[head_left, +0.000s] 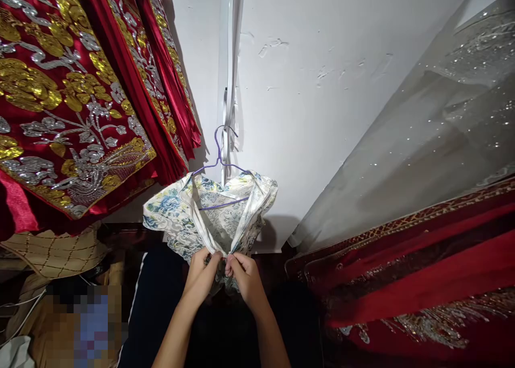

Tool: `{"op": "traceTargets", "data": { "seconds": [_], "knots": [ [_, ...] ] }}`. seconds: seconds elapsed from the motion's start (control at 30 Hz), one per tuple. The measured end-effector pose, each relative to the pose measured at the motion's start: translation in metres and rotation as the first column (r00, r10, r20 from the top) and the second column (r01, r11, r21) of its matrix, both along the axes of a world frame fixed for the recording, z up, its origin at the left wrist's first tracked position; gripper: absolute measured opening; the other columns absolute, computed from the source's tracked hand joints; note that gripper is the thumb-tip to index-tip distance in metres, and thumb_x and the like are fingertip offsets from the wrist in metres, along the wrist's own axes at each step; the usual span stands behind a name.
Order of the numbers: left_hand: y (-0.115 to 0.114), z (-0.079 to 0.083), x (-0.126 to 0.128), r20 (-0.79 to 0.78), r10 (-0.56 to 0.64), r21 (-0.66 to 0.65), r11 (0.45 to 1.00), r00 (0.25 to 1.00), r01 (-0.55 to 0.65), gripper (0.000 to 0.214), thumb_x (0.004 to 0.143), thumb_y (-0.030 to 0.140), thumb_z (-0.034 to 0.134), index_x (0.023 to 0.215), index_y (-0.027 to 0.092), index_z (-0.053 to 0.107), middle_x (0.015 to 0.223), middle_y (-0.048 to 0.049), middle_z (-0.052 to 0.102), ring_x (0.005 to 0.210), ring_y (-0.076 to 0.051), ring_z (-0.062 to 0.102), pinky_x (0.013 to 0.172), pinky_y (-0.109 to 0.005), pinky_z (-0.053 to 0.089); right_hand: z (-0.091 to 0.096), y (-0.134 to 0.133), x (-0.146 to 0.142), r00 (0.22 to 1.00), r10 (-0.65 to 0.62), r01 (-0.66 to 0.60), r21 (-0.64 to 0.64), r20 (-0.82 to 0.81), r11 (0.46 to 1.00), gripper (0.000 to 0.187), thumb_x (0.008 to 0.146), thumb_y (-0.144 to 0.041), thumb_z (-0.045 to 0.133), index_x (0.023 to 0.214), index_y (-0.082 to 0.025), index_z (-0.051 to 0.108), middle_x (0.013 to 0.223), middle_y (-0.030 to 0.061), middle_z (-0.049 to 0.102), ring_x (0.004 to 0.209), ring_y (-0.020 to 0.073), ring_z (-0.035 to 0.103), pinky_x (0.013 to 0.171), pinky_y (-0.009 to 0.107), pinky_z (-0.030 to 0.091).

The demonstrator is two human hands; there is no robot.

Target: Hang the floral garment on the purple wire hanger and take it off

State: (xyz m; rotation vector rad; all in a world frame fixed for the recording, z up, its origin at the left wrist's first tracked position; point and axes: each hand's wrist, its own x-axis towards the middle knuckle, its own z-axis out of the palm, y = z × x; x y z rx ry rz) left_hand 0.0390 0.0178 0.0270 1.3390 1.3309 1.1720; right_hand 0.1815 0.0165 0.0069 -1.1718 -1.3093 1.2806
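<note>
A white blouse with blue and yellow flowers (167, 204) hangs on a thin purple hanger (218, 148) in front of me. Its neckline makes a V, with the hanger's lower bar showing inside. My left hand (203, 274) pinches the left front edge at the bottom of the V. Close beside it, my right hand (243, 271) pinches the right front edge, and the two edges nearly meet between my fingers. Whether a button or other fastener lies under the fingertips is hidden. The lower part of the blouse falls into shadow behind my hands.
Red garments with gold and silver embroidery (92, 89) hang at the left. On the right are a sheer sparkling white gown (386, 159) and a red beaded garment (402, 271). A white wall (301, 89) with a vertical strip (230, 46) stands behind. A tan bag-like item (60, 252) lies lower left.
</note>
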Motion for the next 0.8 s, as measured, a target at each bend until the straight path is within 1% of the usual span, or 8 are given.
{"op": "traceTargets", "data": {
  "seconds": [0.13,0.27,0.33,0.43,0.5,0.57,0.7,0.8],
  "knots": [
    [0.000,-0.009,0.008,0.172,0.099,-0.005,0.995,0.980,-0.100,0.029,0.088,0.044,0.054,0.072,0.019,0.052,0.068,0.0017,0.050,0.068,-0.016,0.049,0.065,-0.024,0.040,-0.005,-0.005,-0.009,0.999,0.009,-0.010,-0.018,-0.047,1.000,0.027,0.090,-0.031,0.050,0.068,-0.017,0.058,0.061,0.0007,0.056,0.059,0.0135,0.052,0.059,0.025,0.039],
    [-0.002,-0.024,0.011,0.301,0.047,0.003,0.999,0.953,-0.051,0.022,0.088,0.040,0.056,0.080,0.020,0.055,0.073,0.0013,0.051,0.070,-0.015,0.050,0.066,-0.023,0.042,-0.008,0.001,-0.013,0.999,0.030,-0.030,-0.017,-0.021,0.999,0.022,0.087,-0.027,0.050,0.070,-0.017,0.060,0.060,-0.0002,0.056,0.057,0.0130,0.052,0.058,0.025,0.039],
    [-0.003,-0.033,0.008,0.284,0.021,0.024,0.999,0.959,-0.029,0.015,0.087,0.034,0.059,0.088,0.020,0.057,0.076,0.0013,0.052,0.071,-0.015,0.051,0.066,-0.023,0.042,-0.009,0.004,-0.013,0.999,0.043,-0.043,-0.023,-0.006,0.999,0.021,0.086,-0.026,0.051,0.069,-0.017,0.060,0.058,-0.0003,0.057,0.056,0.0128,0.051,0.057,0.025,0.038],
    [-0.003,-0.041,0.002,0.147,-0.035,0.083,0.996,0.989,0.023,0.013,0.087,0.029,0.060,0.095,0.020,0.060,0.084,-0.0005,0.058,0.081,-0.016,0.055,0.075,-0.024,0.044,-0.007,0.003,-0.013,0.998,0.067,-0.067,-0.035,-0.004,0.997,0.025,0.086,-0.025,0.048,0.064,-0.018,0.058,0.052,-0.0017,0.053,0.052,0.0116,0.048,0.055,0.024,0.036],
    [-0.003,-0.043,-0.001,0.038,-0.060,0.135,0.989,0.997,0.055,0.012,0.088,0.029,0.060,0.095,0.020,0.062,0.087,-0.0016,0.061,0.087,-0.018,0.057,0.080,-0.025,0.044,-0.004,0.001,-0.013,0.996,0.088,-0.089,-0.052,-0.024,0.995,0.028,0.086,-0.025,0.047,0.060,-0.018,0.054,0.047,-0.0031,0.049,0.047,0.0105,0.044,0.052,0.024,0.033],
    [-0.002,-0.042,-0.001,-0.026,-0.062,0.172,0.983,0.998,0.066,0.012,0.089,0.029,0.058,0.092,0.019,0.062,0.085,-0.0020,0.062,0.085,-0.018,0.057,0.079,-0.025,0.044,-0.001,-0.002,-0.012,0.995,0.094,-0.097,-0.079,-0.044,0.992,0.028,0.085,-0.025,0.047,0.058,-0.019,0.052,0.043,-0.0041,0.047,0.043,0.0096,0.041,0.049,0.023,0.031],
    [-0.003,-0.040,0.009,-0.026,-0.063,0.203,0.977,0.998,0.067,0.012,0.091,0.028,0.056,0.087,0.018,0.060,0.081,-0.0015,0.062,0.081,-0.017,0.058,0.075,-0.025,0.044,0.004,-0.004,-0.009,0.997,0.071,-0.076,-0.147,-0.040,0.986,0.026,0.084,-0.027,0.046,0.062,-0.018,0.057,0.038,-0.0031,0.051,0.036,0.0100,0.040,0.045,0.023,0.032],
    [-0.004,-0.035,0.016,0.005,-0.075,0.208,0.975,0.997,0.072,0.014,0.092,0.029,0.055,0.083,0.019,0.057,0.078,-0.0001,0.058,0.079,-0.016,0.056,0.075,-0.025,0.043,0.006,-0.004,-0.004,0.999,0.008,-0.014,-0.168,-0.033,0.986,0.024,0.082,-0.028,0.046,0.067,-0.017,0.062,0.040,-0.0024,0.055,0.034,0.0099,0.041,0.043,0.022,0.032]
  ]
}}
